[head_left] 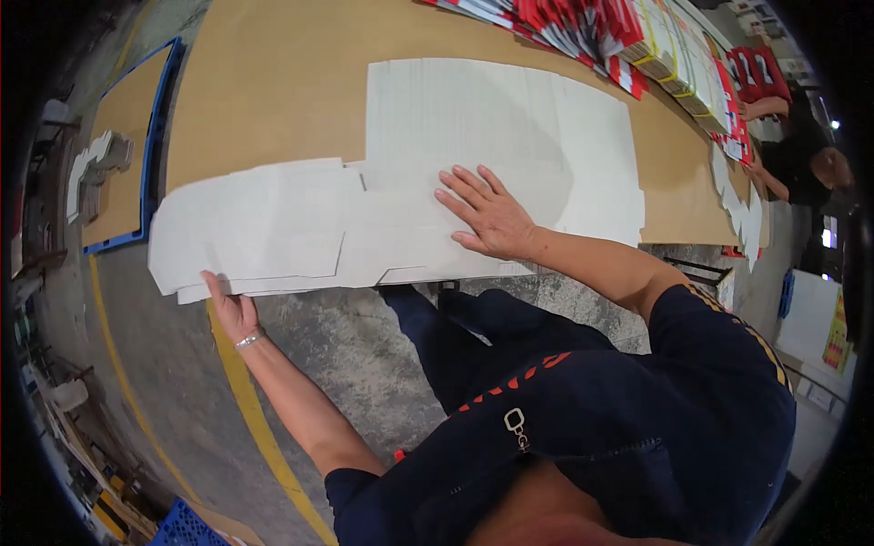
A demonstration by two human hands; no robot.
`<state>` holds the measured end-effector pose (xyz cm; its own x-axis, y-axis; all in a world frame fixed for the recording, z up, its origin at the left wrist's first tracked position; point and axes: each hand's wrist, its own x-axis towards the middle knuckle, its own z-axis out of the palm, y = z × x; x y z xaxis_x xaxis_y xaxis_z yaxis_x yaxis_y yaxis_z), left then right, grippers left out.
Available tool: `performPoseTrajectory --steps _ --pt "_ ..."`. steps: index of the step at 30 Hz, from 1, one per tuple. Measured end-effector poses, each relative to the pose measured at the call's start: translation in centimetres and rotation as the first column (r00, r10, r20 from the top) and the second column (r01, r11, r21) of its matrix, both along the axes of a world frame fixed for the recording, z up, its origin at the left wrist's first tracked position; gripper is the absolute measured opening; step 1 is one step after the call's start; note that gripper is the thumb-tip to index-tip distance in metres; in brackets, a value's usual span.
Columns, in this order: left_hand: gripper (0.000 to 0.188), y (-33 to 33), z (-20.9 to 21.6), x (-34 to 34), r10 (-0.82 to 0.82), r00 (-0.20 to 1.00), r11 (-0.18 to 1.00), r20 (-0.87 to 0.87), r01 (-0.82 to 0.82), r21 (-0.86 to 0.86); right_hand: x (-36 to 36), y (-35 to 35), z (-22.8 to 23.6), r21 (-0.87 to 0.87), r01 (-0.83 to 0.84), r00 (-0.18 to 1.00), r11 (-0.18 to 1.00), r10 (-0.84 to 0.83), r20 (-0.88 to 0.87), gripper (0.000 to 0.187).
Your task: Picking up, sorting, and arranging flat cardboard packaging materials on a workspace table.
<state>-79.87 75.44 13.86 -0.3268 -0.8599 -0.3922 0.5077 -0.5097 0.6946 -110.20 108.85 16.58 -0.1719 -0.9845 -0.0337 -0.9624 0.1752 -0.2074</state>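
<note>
A large white die-cut cardboard sheet lies flat along the near edge of the brown table, its left end reaching past my left side. Its plain surface runs on into a taller white cardboard area further back; whether these are one sheet or several overlapping ones is hard to make out. My left hand grips the near left edge, with one digit on top and the rest hidden beneath. Palm down, my right hand rests on the middle of the cardboard with its fingers spread.
Red and white folded cardboard pieces and a yellow-strapped stack occupy the far right. Another person works there. A blue-edged pallet with a brown top and cut white pieces stands left. Yellow lines mark the floor.
</note>
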Motion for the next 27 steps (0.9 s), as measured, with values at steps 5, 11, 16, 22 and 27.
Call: performPoseTrajectory --steps 5,11,16,22,27 --pt "0.034 1.4 0.4 -2.6 0.229 0.776 0.959 0.588 -0.077 -0.272 -0.2 0.6 -0.5 -0.017 -0.022 0.999 1.000 0.023 0.026 0.066" --pt "0.033 4.6 2.9 -3.3 0.467 0.594 0.789 0.655 0.054 -0.612 -0.6 1.8 0.3 -0.017 0.001 1.000 1.000 -0.001 0.001 0.066" --pt "0.038 0.3 0.6 -0.9 0.109 0.970 0.991 0.216 -0.089 -0.101 -0.1 1.6 0.3 -0.022 -0.007 1.000 1.000 0.007 0.017 0.066" --pt "0.028 3.1 1.6 -4.1 0.358 0.684 0.864 0.635 0.016 -0.503 -0.7 2.3 0.1 0.002 0.010 1.000 1.000 -0.010 0.017 0.066" --pt "0.034 3.6 1.6 -3.7 0.505 0.676 0.720 0.537 0.012 -0.693 -0.8 2.6 0.4 0.009 0.016 1.000 1.000 -0.015 -0.027 0.066"
